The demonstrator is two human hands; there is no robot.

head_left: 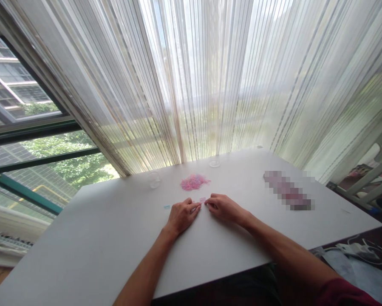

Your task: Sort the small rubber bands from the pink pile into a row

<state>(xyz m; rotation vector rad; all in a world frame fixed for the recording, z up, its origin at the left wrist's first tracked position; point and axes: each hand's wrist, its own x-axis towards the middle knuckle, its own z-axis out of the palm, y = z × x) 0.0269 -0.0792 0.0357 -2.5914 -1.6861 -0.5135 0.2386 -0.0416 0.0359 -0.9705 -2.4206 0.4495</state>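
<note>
A: Where do we have our hands just now?

B: Our left hand and right hand both rest near the middle of the white bench, fingers bent, index fingers pointing toward each other with a narrow gap between

A: Are the fingers of each hand apart, or pinched on something?

B: We cannot tell; at this size the fingertips are too small to show whether either hand grips anything

A: And what lies closest to them?

B: We see small pink pieces on the bench, just beyond the gap between our fingertips. A small blue piece lies just to the left of our left hand

A: What about the heap?

B: The loose pile of pink strands, mixed with some blue, sits farther back, beyond our hands. We have a clear container to the left of it and a clear dish behind it to the right, near the striped curtain

A: Anything over on our right?

B: A pixelated patch covers something on the bench there, well apart from our right hand
</note>
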